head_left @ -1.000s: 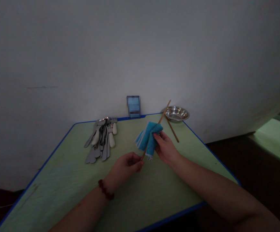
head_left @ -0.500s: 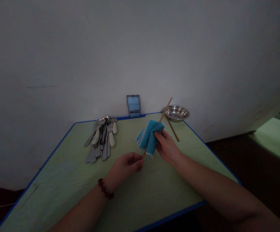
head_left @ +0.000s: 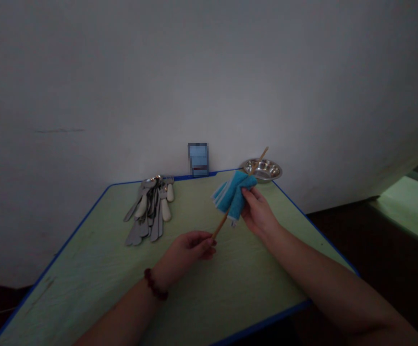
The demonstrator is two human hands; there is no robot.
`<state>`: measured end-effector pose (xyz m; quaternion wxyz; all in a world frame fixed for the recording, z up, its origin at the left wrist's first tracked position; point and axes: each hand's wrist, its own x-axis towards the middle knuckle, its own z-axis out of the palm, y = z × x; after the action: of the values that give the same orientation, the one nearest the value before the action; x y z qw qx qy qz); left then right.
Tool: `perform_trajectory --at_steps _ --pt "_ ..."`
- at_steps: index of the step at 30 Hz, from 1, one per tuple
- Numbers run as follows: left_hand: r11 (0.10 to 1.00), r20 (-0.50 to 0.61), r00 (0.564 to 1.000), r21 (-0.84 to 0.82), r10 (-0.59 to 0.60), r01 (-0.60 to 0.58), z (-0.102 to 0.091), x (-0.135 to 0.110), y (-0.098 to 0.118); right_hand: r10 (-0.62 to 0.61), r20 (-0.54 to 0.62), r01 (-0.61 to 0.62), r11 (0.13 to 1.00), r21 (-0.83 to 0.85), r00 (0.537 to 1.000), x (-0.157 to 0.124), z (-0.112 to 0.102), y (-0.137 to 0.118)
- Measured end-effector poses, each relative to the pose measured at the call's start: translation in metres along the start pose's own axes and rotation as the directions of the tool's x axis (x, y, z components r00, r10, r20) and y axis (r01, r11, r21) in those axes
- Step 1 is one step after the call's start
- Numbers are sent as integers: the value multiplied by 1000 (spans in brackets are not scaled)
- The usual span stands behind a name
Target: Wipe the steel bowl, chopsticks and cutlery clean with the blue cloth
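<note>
My left hand (head_left: 192,247), with a dark red bead bracelet at its wrist, pinches the lower end of a wooden chopstick (head_left: 220,225). The chopstick slants up and to the right, its far tip in front of the bowl. A blue cloth (head_left: 235,193) with pale edges is folded around the chopstick's middle. My right hand (head_left: 261,215) is closed on this cloth at its right side. Bare wood shows between the cloth and my left fingers. The cloth hides the part of the chopstick inside it.
A pile of cutlery (head_left: 153,206), with several knives, forks and spoons, lies on the left of the green table (head_left: 202,298). At the back right corner is a steel bowl (head_left: 272,169). A pixelated device (head_left: 198,159) stands against the wall. Blue edging borders the table.
The cloth and my right hand have moved up and right along the chopstick, baring more of its lower part. A second chopstick on the table is now hidden behind them.
</note>
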<state>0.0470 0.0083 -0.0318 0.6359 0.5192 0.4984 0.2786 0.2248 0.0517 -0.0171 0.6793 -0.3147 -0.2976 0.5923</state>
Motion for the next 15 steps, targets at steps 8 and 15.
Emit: perform_trajectory --at_steps 8,15 --pt "997 30 999 -69 -34 36 2 -1 3 3 29 -3 1000 -7 1000 -3 1 2" --pt "999 -13 1000 -33 -19 19 3 -2 6 55 25 -54 998 -32 998 -8 5 7"
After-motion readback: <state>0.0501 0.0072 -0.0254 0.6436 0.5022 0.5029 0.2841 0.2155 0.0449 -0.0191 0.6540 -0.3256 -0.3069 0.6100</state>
